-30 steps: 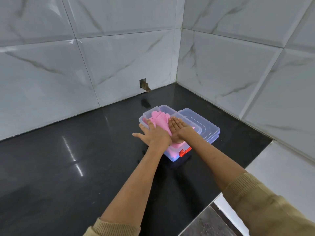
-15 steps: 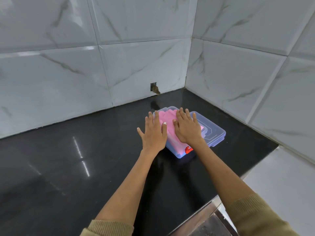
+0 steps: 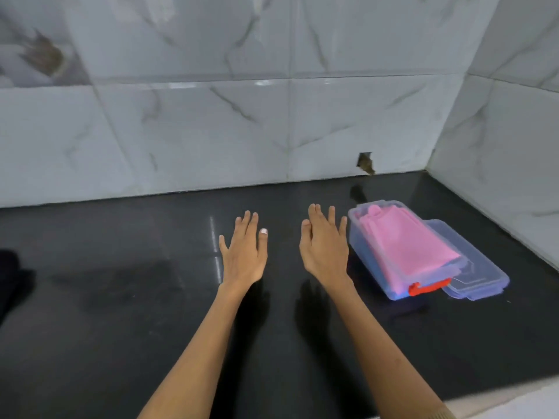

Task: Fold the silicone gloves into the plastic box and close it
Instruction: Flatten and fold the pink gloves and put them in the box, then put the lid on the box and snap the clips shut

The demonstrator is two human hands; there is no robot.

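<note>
Black polished desk (image 3: 106,297) lies under both my hands: left hand (image 3: 243,256) and right hand (image 3: 324,248) hover flat with fingers spread, gripping nothing. Just right of the right hand, the pink gloves (image 3: 405,246) sit folded in the plastic box (image 3: 372,264), its lid (image 3: 472,267) lying alongside, I judge ready for closing

The lid (image 3: 475,269) lies partly behind the box (image 3: 370,261) — whether attached cannot be told.
</note>
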